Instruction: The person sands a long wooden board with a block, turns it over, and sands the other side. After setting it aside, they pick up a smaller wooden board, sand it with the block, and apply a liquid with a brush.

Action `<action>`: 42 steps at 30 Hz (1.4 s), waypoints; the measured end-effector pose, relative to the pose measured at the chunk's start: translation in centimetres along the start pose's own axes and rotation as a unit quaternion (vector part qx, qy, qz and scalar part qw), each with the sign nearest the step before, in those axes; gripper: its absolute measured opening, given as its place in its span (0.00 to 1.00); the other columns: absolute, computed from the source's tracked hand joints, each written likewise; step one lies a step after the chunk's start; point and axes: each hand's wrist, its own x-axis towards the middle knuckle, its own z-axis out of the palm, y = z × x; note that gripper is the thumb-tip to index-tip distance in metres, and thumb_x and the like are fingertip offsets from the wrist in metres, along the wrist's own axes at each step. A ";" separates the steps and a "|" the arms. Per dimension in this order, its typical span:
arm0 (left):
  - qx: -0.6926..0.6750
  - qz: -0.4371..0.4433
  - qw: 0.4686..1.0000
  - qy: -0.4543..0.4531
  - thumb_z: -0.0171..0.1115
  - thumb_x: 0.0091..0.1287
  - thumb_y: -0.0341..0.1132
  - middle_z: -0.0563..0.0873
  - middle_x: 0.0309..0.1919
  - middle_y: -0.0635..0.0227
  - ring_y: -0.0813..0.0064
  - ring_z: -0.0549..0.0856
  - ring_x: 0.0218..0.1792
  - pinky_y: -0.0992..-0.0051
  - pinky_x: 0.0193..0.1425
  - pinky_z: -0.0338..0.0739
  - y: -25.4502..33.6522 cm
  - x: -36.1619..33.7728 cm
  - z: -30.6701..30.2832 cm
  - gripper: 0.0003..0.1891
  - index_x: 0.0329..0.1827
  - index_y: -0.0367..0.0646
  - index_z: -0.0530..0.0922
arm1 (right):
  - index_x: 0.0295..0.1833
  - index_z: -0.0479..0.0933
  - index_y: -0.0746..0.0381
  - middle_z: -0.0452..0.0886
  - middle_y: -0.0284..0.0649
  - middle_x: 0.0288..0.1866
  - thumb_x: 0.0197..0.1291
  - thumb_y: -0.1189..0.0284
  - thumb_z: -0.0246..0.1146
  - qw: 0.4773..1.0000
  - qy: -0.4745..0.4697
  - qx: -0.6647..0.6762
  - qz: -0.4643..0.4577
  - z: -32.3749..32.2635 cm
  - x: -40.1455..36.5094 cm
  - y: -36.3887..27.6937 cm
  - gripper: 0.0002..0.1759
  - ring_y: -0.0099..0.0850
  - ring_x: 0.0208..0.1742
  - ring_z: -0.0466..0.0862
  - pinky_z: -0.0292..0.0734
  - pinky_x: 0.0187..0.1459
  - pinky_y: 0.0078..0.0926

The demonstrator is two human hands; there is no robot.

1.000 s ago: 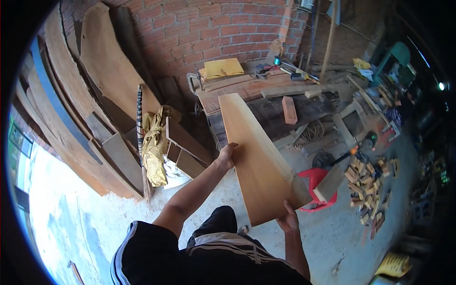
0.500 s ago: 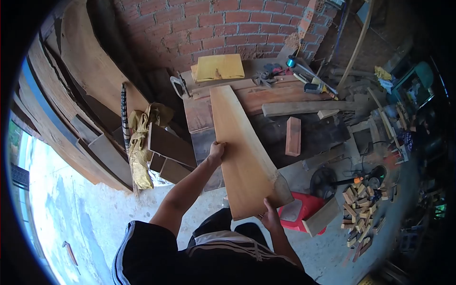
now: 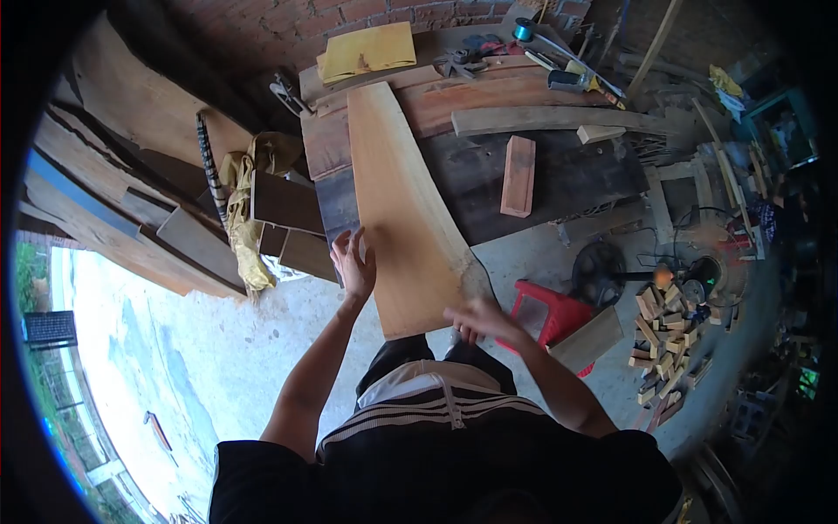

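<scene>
A long wooden board (image 3: 401,236) with a pale right edge lies over the workbench (image 3: 572,188), its wide near end jutting out toward my body. By the board's left edge is my left hand (image 3: 355,266), open, its fingers spread and slightly bent. At the near right corner, my right hand (image 3: 484,321) is a little blurred, its fingers loosely apart and overlapping the board's end in this view. Neither hand grips the board. Right of the board, a reddish rectangular block (image 3: 518,177) rests on the bench's dark top.
Behind the board sits a yellow panel (image 3: 369,51). A long grey wood strip (image 3: 559,120) lies across the bench. A red plastic stool (image 3: 548,314) stands at the near right, close to a heap of wood offcuts (image 3: 668,345). Large planks (image 3: 166,113) lean at left.
Both hands have let go of the board, which now lies on the bench. My left hand has opened beside its edge; the view has shifted.
</scene>
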 end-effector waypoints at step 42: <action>0.030 0.105 0.992 -0.057 0.50 0.69 0.41 0.78 0.62 0.46 0.56 0.83 0.55 0.63 0.56 0.71 4.9 24.1 5.2 0.38 0.80 0.36 0.50 | 0.80 0.47 0.64 0.66 0.55 0.55 0.54 0.68 0.69 0.822 0.336 -0.398 -0.231 -7.5 23.8 -22.2 0.53 0.55 0.52 0.78 0.82 0.45 0.47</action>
